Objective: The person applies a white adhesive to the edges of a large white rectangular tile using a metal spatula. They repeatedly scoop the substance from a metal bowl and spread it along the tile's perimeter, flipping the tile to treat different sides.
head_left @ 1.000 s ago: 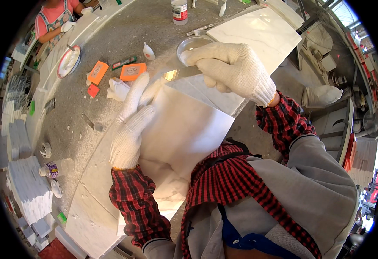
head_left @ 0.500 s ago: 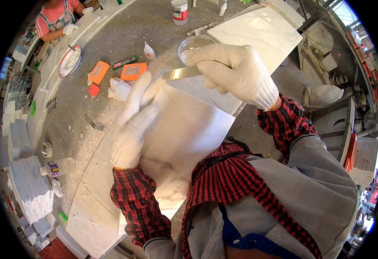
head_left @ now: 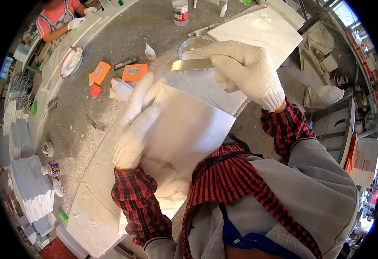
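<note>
**White tile held on edge, scraper blade at its top**

The left hand, in a white knit glove, lies flat with fingers stretched along the left edge of a white marble tile, at approx. 10 o'clock from the picture centre. The tile stands tilted up from the stone workbench, its lower end near the person's body. The right hand, at 12 o'clock, is closed around a scraper; its thin metal blade points to 9 o'clock, just over the tile's upper edge. If blade touches the tile or not, I cannot tell, the view bends here.

Judgement on handling: the tile looks stiff, rather heavy for its thickness, w/ smooth face that may slip in a glove. Corners and edges are probably brittle, so a knock on the bench could chip them. Best to take hold on two opposite edges, palm supporting the back, not by one corner.

Nearby: a metal bowl behind the blade, orange blocks at 11 o'clock, a small glue bottle.
</note>
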A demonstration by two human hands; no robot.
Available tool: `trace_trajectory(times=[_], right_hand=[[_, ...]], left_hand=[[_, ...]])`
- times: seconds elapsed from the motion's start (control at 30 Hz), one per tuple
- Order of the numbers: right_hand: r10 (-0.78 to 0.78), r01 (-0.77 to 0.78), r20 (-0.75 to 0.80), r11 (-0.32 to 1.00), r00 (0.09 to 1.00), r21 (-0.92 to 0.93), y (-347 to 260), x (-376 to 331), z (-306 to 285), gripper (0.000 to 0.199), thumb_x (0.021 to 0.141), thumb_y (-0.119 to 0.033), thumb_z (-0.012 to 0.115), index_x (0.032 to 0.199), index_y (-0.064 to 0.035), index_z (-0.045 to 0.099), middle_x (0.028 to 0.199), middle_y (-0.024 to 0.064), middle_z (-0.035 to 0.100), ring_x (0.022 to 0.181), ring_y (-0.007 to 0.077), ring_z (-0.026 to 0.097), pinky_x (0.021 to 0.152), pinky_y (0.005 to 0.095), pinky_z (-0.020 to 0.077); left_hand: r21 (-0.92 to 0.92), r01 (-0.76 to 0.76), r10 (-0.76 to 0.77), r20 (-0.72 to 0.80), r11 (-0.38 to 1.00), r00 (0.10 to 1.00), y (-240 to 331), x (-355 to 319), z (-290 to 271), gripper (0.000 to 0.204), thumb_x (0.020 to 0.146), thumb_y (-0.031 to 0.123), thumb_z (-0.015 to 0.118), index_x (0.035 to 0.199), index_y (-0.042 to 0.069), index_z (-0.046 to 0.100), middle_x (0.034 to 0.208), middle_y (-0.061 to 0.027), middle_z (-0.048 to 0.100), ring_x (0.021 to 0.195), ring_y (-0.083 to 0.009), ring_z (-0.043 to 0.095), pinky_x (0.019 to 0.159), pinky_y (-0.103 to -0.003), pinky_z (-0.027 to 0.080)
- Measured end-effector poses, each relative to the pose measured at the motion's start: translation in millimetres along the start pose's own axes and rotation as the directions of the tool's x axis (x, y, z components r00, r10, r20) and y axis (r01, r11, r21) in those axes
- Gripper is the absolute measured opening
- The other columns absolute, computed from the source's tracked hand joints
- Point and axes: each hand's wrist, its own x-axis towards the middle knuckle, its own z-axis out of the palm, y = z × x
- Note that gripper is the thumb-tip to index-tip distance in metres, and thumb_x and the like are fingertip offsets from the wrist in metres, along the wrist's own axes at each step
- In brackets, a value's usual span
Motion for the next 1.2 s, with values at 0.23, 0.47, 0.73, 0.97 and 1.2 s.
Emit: trace_trajectory(times=[0.23,0.47,0.73,0.97,1.2], right_hand=[[0.158,-0.169,0.071,0.97,0.985,0.175,14.5,10.0,-3.2,0.026,0.094,-0.015,0.059,0.11,0.0,0.071,0.069,0.0022,0.063,0.054,0.0056,0.05,0.047,0.0223,0.0394],[0.135,-0.161,0.127,0.961,0.983,0.225,15.1,9.2,0.3,0.024,0.094,-0.015,0.059,0.109,-0.0002,0.071,0.068,0.002,0.062,0.053,0.0056,0.049,0.046,0.022,0.0369],[0.15,-0.178,0.16,0.966,0.976,0.185,14.0,13.4,-3.6,0.024,0.095,-0.017,0.06,0.108,-0.0008,0.072,0.068,0.0017,0.061,0.051,0.0051,0.047,0.046,0.0212,0.0358],[0.157,-0.155,0.0,0.978,0.988,0.136,48.4,27.1,-34.3,0.026,0.094,-0.021,0.06,0.109,-0.0051,0.074,0.07,0.0001,0.062,0.053,0.005,0.049,0.048,0.0213,0.0377],[0.058,-0.127,-0.195,0.923,0.979,-0.364,163.3,59.5,-26.7,0.031,0.091,-0.023,0.055,0.106,-0.0047,0.075,0.072,0.0059,0.065,0.058,0.0134,0.058,0.057,0.0292,0.0484]], left_hand=[[0.063,-0.08,0.08,0.008,0.995,0.997,-8.6,2.2,-3.0,0.068,0.091,0.005,0.054,0.154,-0.001,0.032,0.154,-0.0139,0.043,0.144,-0.0207,0.037,0.116,-0.032,0.026],[-0.041,-0.051,0.052,0.008,0.998,0.999,-2.9,0.0,0.9,0.067,0.091,0.004,0.052,0.154,-0.002,0.031,0.153,-0.0163,0.043,0.142,-0.0209,0.038,0.116,-0.032,0.028],[-0.038,-0.05,0.05,0.007,0.998,0.999,4.7,-2.9,6.1,0.068,0.091,0.002,0.052,0.154,-0.003,0.029,0.153,-0.019,0.042,0.143,-0.0222,0.038,0.116,-0.033,0.027],[0.008,-0.085,0.084,0.045,0.996,0.995,-1.3,-2.9,3.6,0.071,0.089,0.011,0.051,0.154,-0.005,0.027,0.154,-0.0169,0.041,0.147,-0.0227,0.032,0.118,-0.032,0.021],[0.005,-0.079,0.079,0.005,0.997,0.997,0.8,-1.8,7.1,0.066,0.091,0.002,0.053,0.153,-0.003,0.031,0.151,-0.017,0.045,0.142,-0.0211,0.04,0.114,-0.032,0.032]])
